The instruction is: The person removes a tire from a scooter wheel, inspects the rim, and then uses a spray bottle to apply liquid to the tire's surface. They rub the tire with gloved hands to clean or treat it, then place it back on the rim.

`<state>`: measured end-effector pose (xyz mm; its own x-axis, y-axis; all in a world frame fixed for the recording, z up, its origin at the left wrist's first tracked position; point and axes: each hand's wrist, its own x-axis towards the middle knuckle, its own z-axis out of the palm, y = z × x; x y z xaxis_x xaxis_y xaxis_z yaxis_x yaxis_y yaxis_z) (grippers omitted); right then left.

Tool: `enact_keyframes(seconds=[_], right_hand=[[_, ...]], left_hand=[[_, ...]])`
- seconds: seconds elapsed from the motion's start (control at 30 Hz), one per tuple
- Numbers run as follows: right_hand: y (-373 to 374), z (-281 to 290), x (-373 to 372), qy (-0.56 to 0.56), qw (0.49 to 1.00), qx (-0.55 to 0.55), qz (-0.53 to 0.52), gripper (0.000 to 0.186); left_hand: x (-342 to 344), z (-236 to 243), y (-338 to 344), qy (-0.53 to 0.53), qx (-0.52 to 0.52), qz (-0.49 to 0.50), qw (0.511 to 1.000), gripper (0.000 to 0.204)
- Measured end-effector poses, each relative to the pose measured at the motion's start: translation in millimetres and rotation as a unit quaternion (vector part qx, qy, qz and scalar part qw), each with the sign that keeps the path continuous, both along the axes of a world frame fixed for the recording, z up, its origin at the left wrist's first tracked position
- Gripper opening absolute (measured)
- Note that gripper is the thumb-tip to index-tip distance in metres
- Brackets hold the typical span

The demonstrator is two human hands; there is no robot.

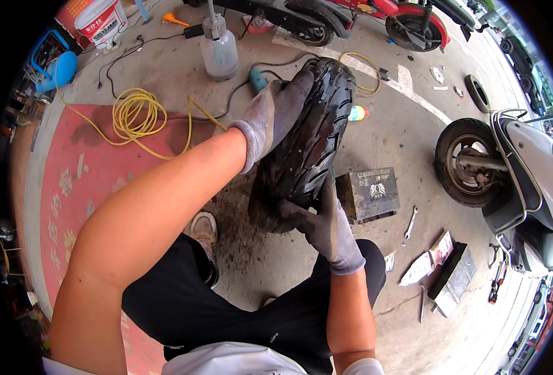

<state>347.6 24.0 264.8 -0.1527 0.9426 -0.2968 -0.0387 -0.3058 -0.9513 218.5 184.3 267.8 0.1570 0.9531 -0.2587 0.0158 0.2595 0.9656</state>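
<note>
A black, treaded scooter tire [314,134] stands upright between my knees, its surface shiny in patches as if wet. My left hand [282,112], in a grey work glove, grips its far left side. Lower down, my right hand [323,228], gloved the same way, holds the near edge with the fingers curled round it. The tire hides part of the fingers of both hands. Just right of the tire is a dark box [371,194] with a pale emblem. A small bottle with a yellow and blue label [357,113] lies behind the tire.
A yellow hose [137,115] coils on the red mat [70,187]. Beyond the tire stand a clear spray bottle [219,53] and a teal-handled tool [258,80]. To the right are a wrench [411,222], an open box [454,281] and a silver scooter [526,181].
</note>
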Motion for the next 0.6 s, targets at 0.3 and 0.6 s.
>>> enact_keyframes(seconds=[0.3,0.6], right_hand=[[20.8,4.0,20.0,-0.248,0.914,0.284,-0.146,0.052],[-5.7,-37.4,95.9,-0.324,0.888,0.189,-0.265,0.054]], left_hand=[[10.1,-16.7,-28.1,0.162,0.133,-0.033,0.977,0.068],[64.4,-7.8,-29.1,0.186,0.151,0.008,0.971,0.034]])
